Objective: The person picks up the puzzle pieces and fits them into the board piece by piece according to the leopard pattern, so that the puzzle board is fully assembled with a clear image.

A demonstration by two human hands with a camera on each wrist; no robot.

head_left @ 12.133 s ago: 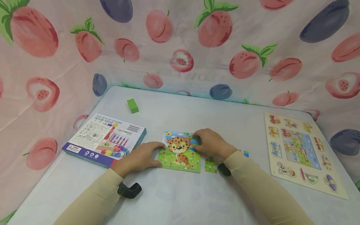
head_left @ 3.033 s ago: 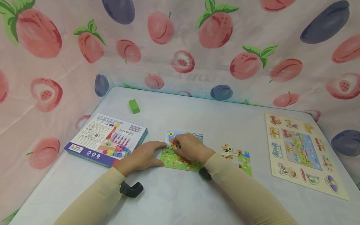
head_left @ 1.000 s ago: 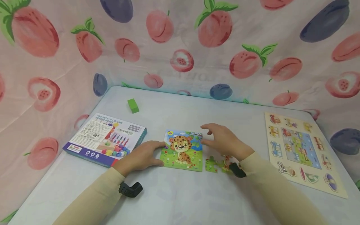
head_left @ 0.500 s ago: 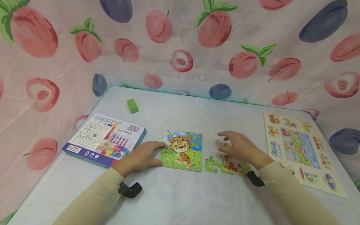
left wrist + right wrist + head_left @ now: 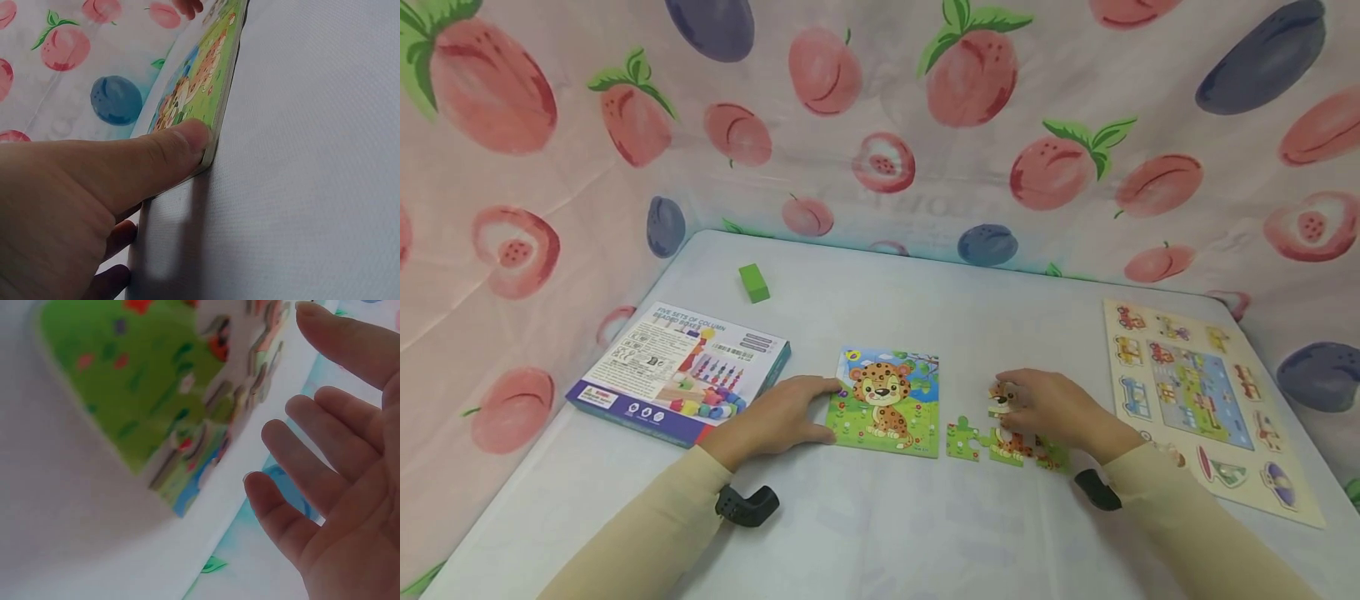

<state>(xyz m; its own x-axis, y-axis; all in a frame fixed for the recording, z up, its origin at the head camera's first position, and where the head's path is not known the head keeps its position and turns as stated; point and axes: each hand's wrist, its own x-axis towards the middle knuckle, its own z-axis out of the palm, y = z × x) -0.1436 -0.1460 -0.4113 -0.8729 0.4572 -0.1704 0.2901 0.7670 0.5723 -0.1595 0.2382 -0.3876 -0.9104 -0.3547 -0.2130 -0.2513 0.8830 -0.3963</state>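
Observation:
My left hand (image 5: 778, 414) rests at the left edge of a square leopard picture board (image 5: 883, 408), thumb and index finger spread along it. In the left wrist view, the thumb (image 5: 169, 153) lies on the corner of the board. To the right, my right hand (image 5: 1052, 408) hovers over loose jigsaw pieces, thumb and index finger on either side of a leopard-face piece (image 5: 998, 402). The fingers are apart in the right wrist view, with nothing seen between them. Near them lie a green corner piece (image 5: 962, 439) and a leopard-body piece (image 5: 1006, 446). More pieces are partly hidden below the hand.
A boxed bead set (image 5: 681, 371) lies left of the left hand. Behind it stands a green block (image 5: 754, 283). A wooden vehicle puzzle board (image 5: 1202, 408) lies at the right, beside the right forearm. Fruit-print cloth (image 5: 925, 125) walls the table at the back and sides.
My right hand has moved off the picture board to the right and come down over the loose pieces. Three seconds ago it was on the leopard picture. The left hand stays put.

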